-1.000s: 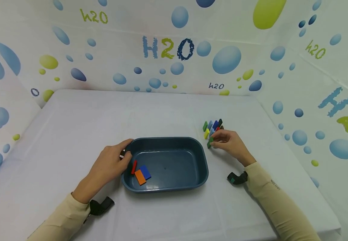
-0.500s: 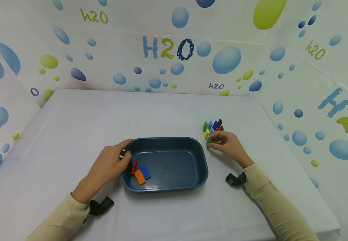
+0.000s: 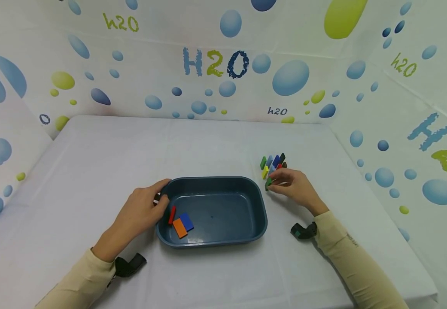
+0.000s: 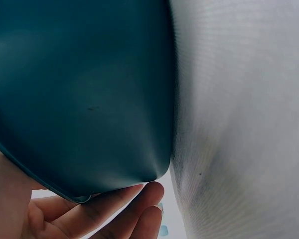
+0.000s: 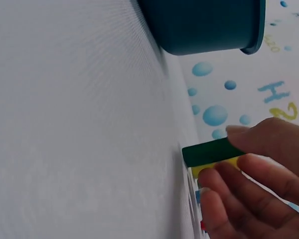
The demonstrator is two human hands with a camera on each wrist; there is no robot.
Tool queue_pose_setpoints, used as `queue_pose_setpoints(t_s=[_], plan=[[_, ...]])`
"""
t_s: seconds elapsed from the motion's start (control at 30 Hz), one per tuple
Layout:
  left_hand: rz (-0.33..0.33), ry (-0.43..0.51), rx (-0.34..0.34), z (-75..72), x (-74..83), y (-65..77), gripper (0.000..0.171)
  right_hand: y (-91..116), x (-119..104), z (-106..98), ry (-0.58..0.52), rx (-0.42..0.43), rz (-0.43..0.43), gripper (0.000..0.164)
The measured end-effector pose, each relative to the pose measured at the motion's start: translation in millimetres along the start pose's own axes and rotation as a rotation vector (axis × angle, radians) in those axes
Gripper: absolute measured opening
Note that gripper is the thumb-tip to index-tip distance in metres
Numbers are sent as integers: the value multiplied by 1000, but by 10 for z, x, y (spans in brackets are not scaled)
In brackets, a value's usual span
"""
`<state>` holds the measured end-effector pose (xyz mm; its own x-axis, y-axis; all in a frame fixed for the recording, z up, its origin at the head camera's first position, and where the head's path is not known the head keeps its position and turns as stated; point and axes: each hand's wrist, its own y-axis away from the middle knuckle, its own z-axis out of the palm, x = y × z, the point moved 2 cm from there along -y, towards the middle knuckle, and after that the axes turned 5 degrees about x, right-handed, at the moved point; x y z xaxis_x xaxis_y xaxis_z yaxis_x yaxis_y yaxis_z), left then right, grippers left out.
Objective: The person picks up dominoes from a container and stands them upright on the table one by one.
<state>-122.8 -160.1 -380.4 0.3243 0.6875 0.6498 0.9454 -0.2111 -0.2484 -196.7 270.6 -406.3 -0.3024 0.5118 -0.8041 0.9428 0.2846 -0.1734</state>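
My left hand (image 3: 140,212) grips the left end of a dark blue-green plastic tub (image 3: 223,216), thumb at the rim and fingers along the outside wall (image 4: 89,74). Inside the tub lie a red domino (image 3: 172,214), a blue domino (image 3: 186,221) and an orange domino (image 3: 180,228). Right of the tub, my right hand (image 3: 294,189) pinches a green domino (image 5: 212,152) between thumb and index finger. That domino stands upright at the table surface. Just behind it are several other coloured dominoes, among them a yellow domino (image 3: 265,172); my fingers partly hide this group.
A white cloth covers the table (image 3: 130,146). Behind it hangs a white curtain (image 3: 161,25) with blue and green spots and H2O lettering. Black wrist-worn devices (image 3: 303,231) sit below both wrists, close above the cloth.
My right hand has shifted very slightly left with the green domino, toward the tub's right end. The left hand and the tub stay in place.
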Motion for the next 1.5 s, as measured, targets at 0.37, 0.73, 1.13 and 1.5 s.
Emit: queue_pose_setpoints(t_s=[0.37, 0.73, 1.13, 1.5], plan=[[2, 3, -3, -11, 5, 2, 46, -19, -484, -311, 92, 64, -80, 25], [8, -1, -4, -12, -7, -32, 46, -288, -1435, -120, -125, -36, -284, 19], [2, 0, -7, -17, 8, -13, 46, -622, -1872, 636, -234, -303, -451, 18], [14, 15, -10, -1, -13, -11, 44, -679, -1828, 1043, -341, -506, -415, 18]])
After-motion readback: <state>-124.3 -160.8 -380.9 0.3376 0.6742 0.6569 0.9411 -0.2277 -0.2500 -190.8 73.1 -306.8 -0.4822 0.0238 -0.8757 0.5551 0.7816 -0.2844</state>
